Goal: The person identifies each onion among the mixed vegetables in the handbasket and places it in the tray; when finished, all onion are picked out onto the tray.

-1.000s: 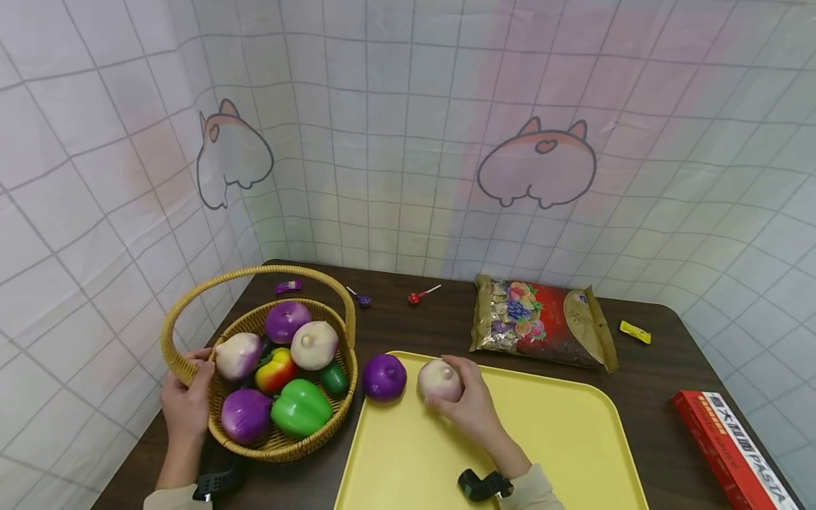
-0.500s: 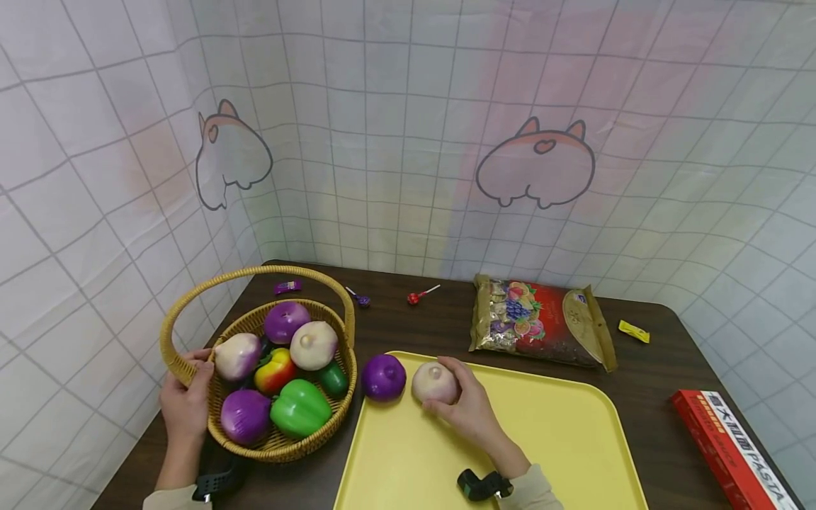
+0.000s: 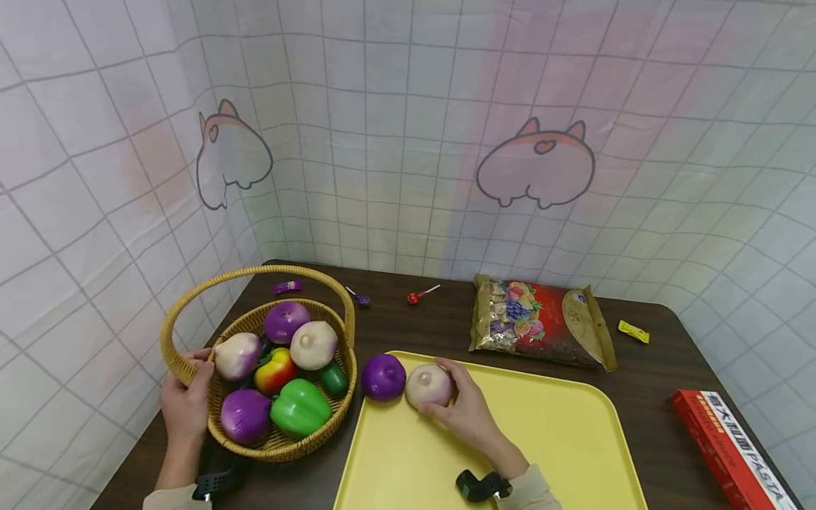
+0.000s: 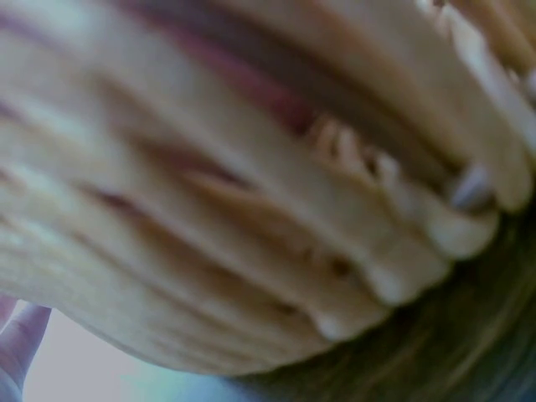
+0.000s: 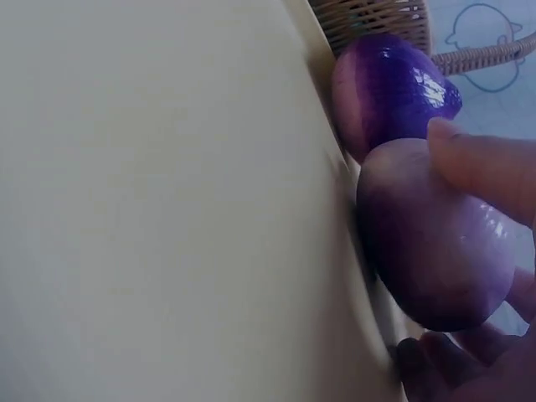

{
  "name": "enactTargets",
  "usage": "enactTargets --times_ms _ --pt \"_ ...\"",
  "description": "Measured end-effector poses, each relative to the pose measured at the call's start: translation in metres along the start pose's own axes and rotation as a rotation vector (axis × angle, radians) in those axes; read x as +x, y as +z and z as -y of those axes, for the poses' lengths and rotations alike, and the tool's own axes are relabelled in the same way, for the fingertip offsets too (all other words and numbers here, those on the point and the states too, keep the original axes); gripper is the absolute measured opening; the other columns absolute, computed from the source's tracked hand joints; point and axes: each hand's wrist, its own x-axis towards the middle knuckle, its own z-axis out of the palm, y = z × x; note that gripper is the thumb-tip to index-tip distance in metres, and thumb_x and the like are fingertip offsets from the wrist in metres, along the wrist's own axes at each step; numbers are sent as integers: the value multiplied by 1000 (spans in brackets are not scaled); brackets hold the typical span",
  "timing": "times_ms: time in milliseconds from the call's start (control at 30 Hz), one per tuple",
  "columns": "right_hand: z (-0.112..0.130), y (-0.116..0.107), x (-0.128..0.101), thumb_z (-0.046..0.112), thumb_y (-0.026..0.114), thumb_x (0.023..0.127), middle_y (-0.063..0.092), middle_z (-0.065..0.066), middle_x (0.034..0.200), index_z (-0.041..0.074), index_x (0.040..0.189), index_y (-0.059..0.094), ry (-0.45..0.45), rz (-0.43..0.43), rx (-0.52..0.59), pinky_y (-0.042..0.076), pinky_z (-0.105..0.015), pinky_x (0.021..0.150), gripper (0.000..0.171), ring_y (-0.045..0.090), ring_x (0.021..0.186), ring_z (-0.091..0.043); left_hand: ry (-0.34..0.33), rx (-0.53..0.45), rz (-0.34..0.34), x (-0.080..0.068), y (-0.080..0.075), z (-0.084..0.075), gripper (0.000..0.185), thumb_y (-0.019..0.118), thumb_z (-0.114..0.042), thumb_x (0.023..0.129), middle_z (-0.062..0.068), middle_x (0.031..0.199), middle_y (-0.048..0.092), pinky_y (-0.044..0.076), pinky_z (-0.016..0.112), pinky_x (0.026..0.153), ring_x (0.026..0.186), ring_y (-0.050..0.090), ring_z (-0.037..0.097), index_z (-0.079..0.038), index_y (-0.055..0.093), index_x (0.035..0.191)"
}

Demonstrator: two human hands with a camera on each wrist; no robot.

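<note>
1. Your dark counter (image 3: 421, 329) carries a yellow tray (image 3: 548, 439) in front of you and a wicker basket (image 3: 280, 443) to its left; the basket holds two purple onions, two pale onions, a green pepper (image 3: 299, 407), a red-and-yellow piece and a small dark green one.
2. Beyond the tray lies a printed snack bag (image 3: 542, 322); a red lollipop (image 3: 417, 296), a purple lollipop (image 3: 360, 297) and a small purple wrapper (image 3: 287, 286) lie towards the far edge; a yellow wrapper (image 3: 635, 331) and a red pasta box (image 3: 733, 446) sit to your right.
3. A purple onion (image 3: 383, 377) stands at the tray's far left corner, just beside the pale onion (image 3: 428, 386) you hold; the wrist view shows the two all but touching, so it blocks any further shift to the left.
4. Your right hand (image 3: 468, 407) has its fingers curled round the pale onion, thumb on its top side; the onion rests on the tray near the far left rim.
5. The pale onion is round, cream-pink with a purplish blush and a small nub on top; its skin is glossy.
6. Your left hand (image 3: 185, 400) grips the basket's rim where the arched handle (image 3: 255, 273) meets it; the left wrist view shows only blurred wicker.
</note>
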Motion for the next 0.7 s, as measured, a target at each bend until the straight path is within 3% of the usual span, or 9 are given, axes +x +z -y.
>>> enactTargets --times_ms 233,433,700 --pt "3 -9 1 19 86 74 43 -9 145 11 142 47 28 -10 58 44 -50 99 79 44 129 -36 -5 1 0 -1 0 1 17 61 -5 92 -16 96 63 38 13 79 94 55 2 11 56 89" --pt "12 -19 3 14 78 83 45 -11 143 13 138 49 -40 -92 131 42 -52 102 63 43 128 -38 0 5 -1 -2 1 -2 16 60 -6 92 -16 97 63 37 13 79 94 55 2 10 57 90" --pt "74 -25 2 -3 70 85 47 -23 137 -2 130 53 -172 -174 162 39 -58 100 48 47 124 -37 -13 5 -4 0 0 0 18 61 -7 92 -17 97 64 38 13 79 94 55 2 10 57 90"
